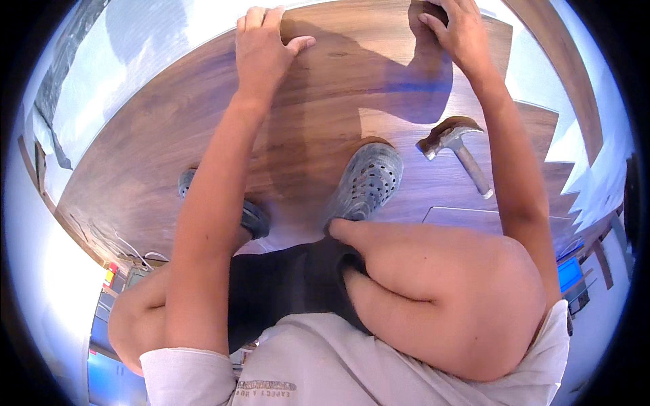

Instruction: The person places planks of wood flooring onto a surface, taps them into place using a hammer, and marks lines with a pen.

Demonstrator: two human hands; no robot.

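My left hand (267, 51) rests on the far edge of a wood-look floor plank (325, 57) at the top of the head view, its fingers bent over the edge and thumb stretched apart. To the right, my right hand (453, 34) touches the same edge with thumb spread and fingertips partly in shadow; both hands look open. Below it, a metal claw hammer (460, 152) lies on the boards beside my right forearm. My grey perforated clog (365, 179) stands on the flooring between my arms, with the other clog partly hidden behind my left forearm.
Pale underlay (115, 61) borders the boards at upper left and right. Their right edge is stepped (548, 128). White cables (135, 247) lie at the left, near household items at the lower edges. A small blue object (569, 271) is at the right behind my arm.
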